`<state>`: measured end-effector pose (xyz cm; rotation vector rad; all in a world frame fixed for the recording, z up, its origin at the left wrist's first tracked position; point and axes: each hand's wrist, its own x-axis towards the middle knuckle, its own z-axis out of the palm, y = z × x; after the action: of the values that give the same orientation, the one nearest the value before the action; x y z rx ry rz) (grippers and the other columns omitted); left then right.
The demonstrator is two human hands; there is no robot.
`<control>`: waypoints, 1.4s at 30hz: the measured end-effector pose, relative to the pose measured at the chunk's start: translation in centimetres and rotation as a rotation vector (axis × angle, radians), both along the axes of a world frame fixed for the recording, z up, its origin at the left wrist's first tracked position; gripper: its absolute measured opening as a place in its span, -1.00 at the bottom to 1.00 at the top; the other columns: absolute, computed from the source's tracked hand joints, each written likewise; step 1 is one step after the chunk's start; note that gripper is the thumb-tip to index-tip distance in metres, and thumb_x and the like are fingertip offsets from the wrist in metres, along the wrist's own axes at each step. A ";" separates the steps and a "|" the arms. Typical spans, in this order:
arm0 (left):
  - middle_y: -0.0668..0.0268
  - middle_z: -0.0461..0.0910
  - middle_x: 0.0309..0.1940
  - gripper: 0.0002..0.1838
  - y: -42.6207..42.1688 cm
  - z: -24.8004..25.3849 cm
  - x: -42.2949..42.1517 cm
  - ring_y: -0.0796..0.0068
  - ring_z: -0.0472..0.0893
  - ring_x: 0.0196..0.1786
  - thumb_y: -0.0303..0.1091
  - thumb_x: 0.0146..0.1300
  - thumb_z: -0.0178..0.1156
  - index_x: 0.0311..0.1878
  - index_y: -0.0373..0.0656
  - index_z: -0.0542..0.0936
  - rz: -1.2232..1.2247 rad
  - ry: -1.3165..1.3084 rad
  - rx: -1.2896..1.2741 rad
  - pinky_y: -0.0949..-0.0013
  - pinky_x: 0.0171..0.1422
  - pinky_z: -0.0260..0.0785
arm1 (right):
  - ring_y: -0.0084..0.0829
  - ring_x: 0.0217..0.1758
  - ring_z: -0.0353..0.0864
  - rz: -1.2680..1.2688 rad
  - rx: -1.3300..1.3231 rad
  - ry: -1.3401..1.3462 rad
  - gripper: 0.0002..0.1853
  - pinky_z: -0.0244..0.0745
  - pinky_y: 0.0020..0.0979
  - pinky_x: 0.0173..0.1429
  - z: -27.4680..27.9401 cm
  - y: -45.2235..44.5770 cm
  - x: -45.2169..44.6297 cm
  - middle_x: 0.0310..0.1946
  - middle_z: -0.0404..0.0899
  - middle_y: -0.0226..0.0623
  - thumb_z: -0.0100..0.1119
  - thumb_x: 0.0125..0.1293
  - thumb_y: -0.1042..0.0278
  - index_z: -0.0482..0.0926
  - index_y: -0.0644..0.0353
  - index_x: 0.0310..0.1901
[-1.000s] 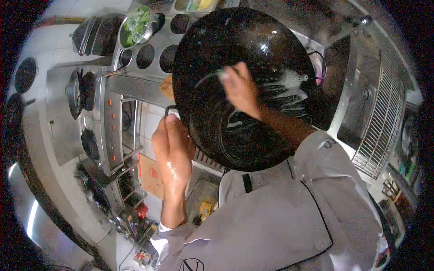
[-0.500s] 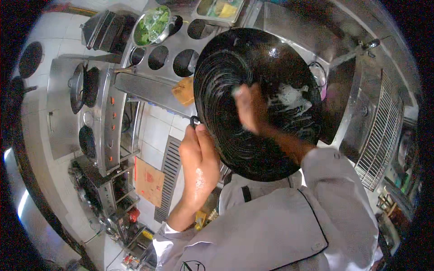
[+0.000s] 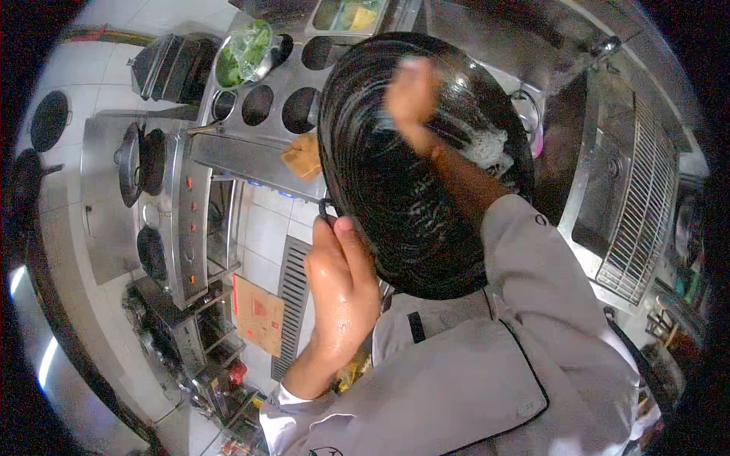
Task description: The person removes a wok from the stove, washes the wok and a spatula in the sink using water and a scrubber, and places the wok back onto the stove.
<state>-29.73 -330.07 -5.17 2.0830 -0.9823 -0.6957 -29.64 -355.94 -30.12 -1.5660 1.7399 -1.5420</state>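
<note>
A large black wok (image 3: 365,182) is tilted in front of me, its inside streaked with swirls of suds. White foam (image 3: 487,148) lies on its right side. My left hand (image 3: 340,296), wet on the back, is closed round the small loop handle (image 3: 325,207) at the wok's left rim. Inside the wok, near the upper part, my right hand (image 3: 413,102) is closed and blurred by motion. Something pale shows at its fingertips, but I cannot make out what it is.
Behind the wok is a steel counter with round holes (image 3: 257,105), a bowl of greens (image 3: 245,53) and a tan sponge-like block (image 3: 301,156). A wire rack (image 3: 641,201) stands right. Stove pans (image 3: 152,163) are left; cardboard (image 3: 258,313) lies on the floor.
My right hand has swept up across the wok's inside, toward its far rim. The foam has shifted and spread a little. My left hand keeps its hold on the loop handle.
</note>
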 end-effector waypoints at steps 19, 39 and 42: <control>0.40 0.28 -0.66 -0.64 -0.8 1.9 -2.1 0.61 0.21 -0.61 -0.22 0.61 -0.11 -0.33 -0.25 0.33 0.119 0.218 -0.098 0.38 -0.53 0.08 | 0.19 0.21 0.52 1.055 0.259 0.388 -0.59 0.33 0.10 0.39 -0.5 20.4 -14.3 0.18 0.54 0.08 0.00 0.42 0.19 0.52 0.16 0.20; 0.40 0.24 -0.49 -0.72 -5.4 4.4 -6.7 0.68 0.20 -0.40 -0.33 0.54 0.04 -0.28 -0.27 0.26 -0.127 0.089 -0.092 0.48 -0.39 0.08 | 0.08 -0.27 0.58 0.588 -0.075 0.129 -0.84 0.50 0.03 -0.25 -1.7 7.9 -9.3 -0.03 0.44 0.04 0.13 0.35 0.35 0.49 0.07 -0.07; 0.36 0.22 -0.52 -0.75 -5.0 3.9 -7.4 0.60 0.20 -0.44 -0.41 0.52 0.01 -0.29 -0.29 0.24 -0.126 0.010 -0.095 0.37 -0.41 0.08 | 0.14 -0.13 0.54 0.433 -0.059 -0.048 -0.86 0.49 0.03 -0.15 6.5 3.1 -3.9 -0.14 0.39 0.01 0.18 0.34 0.35 0.46 0.08 -0.12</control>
<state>-37.11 -335.09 -1.31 1.9465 -1.1262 -0.7082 -33.59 -352.88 -23.67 -1.7722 1.2307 -1.4063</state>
